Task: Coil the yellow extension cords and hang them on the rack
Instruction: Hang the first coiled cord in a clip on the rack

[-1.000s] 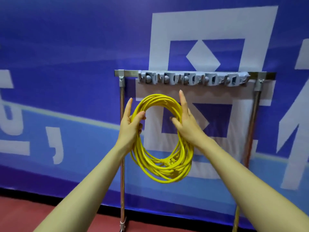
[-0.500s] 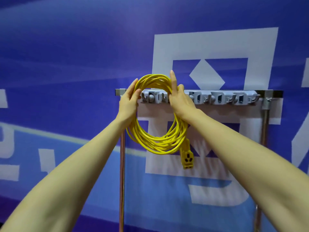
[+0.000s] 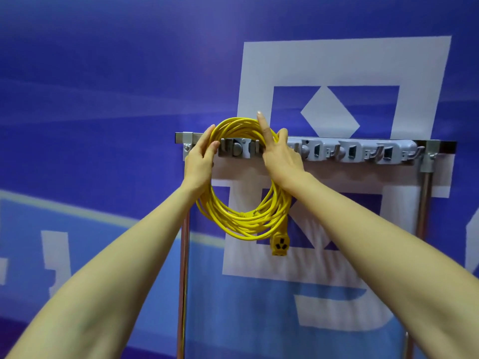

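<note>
A coiled yellow extension cord (image 3: 241,224) is held up against the left end of the grey hook rack (image 3: 347,151). The top of the coil rises just above the rack's bar. My left hand (image 3: 199,159) grips the coil's left side. On the right side my right hand (image 3: 280,156) holds the coil, with its index finger pointing up along the strands. The yellow socket end (image 3: 279,244) dangles below the coil at the right. I cannot tell whether the coil rests on a hook.
The rack hangs on a metal frame with a left post (image 3: 183,281) and a right post (image 3: 423,200). Several grey hooks to the right of the coil carry nothing. A blue and white banner wall (image 3: 103,99) stands close behind.
Both hands have lifted the coil from below the rack up to its left end. The socket end has dropped out and now hangs free.
</note>
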`<state>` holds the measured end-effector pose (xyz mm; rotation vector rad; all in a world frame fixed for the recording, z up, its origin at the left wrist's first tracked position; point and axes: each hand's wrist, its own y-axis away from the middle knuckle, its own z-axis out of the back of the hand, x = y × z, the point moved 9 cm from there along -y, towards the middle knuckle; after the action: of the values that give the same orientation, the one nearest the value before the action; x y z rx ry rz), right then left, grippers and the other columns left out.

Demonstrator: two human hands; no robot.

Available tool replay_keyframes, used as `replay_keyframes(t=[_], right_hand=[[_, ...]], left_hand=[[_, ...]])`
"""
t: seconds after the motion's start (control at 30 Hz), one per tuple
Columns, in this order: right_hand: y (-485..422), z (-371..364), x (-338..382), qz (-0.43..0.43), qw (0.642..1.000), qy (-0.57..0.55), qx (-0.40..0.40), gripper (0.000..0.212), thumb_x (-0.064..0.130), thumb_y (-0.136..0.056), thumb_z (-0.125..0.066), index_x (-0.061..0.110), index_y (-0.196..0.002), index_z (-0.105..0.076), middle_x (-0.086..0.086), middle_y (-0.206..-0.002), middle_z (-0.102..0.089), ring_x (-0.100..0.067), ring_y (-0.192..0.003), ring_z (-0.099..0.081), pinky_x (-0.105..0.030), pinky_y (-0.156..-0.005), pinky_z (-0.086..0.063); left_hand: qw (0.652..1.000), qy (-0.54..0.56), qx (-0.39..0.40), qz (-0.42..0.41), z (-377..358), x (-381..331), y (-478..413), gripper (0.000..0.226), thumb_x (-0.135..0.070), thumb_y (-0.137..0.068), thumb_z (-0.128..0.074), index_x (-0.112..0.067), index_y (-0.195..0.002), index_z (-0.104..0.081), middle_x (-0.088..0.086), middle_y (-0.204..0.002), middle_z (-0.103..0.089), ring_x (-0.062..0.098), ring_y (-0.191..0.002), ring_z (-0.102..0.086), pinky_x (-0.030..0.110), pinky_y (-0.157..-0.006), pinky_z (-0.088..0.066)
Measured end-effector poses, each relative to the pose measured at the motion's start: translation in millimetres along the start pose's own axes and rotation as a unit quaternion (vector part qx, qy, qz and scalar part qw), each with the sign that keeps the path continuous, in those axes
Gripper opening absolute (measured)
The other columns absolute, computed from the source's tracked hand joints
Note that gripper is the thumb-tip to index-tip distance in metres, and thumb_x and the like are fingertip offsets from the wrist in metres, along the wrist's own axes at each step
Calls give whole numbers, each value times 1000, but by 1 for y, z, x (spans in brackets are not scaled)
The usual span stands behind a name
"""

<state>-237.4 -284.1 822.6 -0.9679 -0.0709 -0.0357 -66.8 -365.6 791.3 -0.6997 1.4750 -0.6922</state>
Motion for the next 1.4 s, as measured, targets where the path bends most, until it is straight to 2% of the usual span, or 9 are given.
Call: replay_keyframes(t=[0.2,0.47,0.67,0.8,1.0,1.07,1.2,1.33,1.4], right_hand=[[1,-4,-1,-16,1000,23,-5,78,1,-97,-34,40,-148,10,-20,-118,-36,-29,-63,-42,-39,-55,-34],[3,-6,-3,-12,1000,-4,10,75,7,-97,-35,39,-149,7,-18,-116,-38,-35,-73,-50,-39,-59,-36],[5,-5,-3,6,993,-117,32,52,37,-102,-23,48,-147,1,-7,-111,-36,-27,-74,-51,-40,-70,-44],[0,-5,-8,-9,984,-176,35,45,43,-102,-17,52,-145,-8,-6,-114,-38,-24,-86,-52,-42,-83,-44],[-1,-12,-10,-26,970,-242,15,51,26,-102,-31,51,-145,-17,-10,-115,-36,-26,-91,-52,-45,-92,-47],[4,-15,-10,-32,966,-255,0,54,21,-101,-33,51,-144,-20,-10,-114,-35,-27,-92,-51,-46,-92,-47],[16,-18,-7,-35,973,-228,-29,57,20,-101,-38,49,-146,-18,-7,-117,-34,-28,-100,-51,-45,-86,-49],[19,-17,-6,-35,979,-199,-31,55,26,-102,-35,47,-147,-12,-9,-118,-36,-31,-102,-51,-46,-84,-49],[20,-16,-5,-36,982,-184,-32,54,29,-102,-33,47,-147,-9,-10,-118,-37,-34,-103,-51,-46,-83,-48]], left_hand=[[995,-97,-15,-26,3,8,-10,42,-53,-93,-44,-52,-135,-42,6,-106,-59,30,-95,-62,54,-80,-55],[992,-117,-50,-21,2,7,-10,38,-45,-98,-46,-40,-134,-52,2,-120,-62,19,-110,-58,42,-89,-52],[995,-81,-57,-22,0,5,-6,36,-31,-100,-48,-28,-135,-54,-1,-121,-64,8,-105,-55,22,-82,-41],[993,-105,-55,-22,-1,-1,-6,33,-35,-99,-47,-32,-130,-57,-2,-117,-65,13,-105,-56,26,-81,-42],[998,-47,-51,3,-1,6,-7,33,-29,-99,-50,-26,-130,-59,0,-108,-66,20,-101,-62,34,-83,-55],[999,-18,-40,9,-1,10,-5,35,-24,-99,-51,-23,-133,-57,0,-111,-66,17,-102,-62,29,-81,-55],[999,-42,-33,-8,-2,12,-1,39,-26,-100,-48,-27,-139,-50,-3,-123,-61,18,-118,-56,35,-97,-49],[992,-125,-3,-19,-10,15,5,47,-36,-104,-34,-31,-150,-28,12,-138,-50,27,-126,-48,33,-96,-38],[993,-115,0,5,-9,15,7,47,-43,-104,-26,-32,-150,-27,9,-142,-48,25,-130,-44,30,-98,-34]])
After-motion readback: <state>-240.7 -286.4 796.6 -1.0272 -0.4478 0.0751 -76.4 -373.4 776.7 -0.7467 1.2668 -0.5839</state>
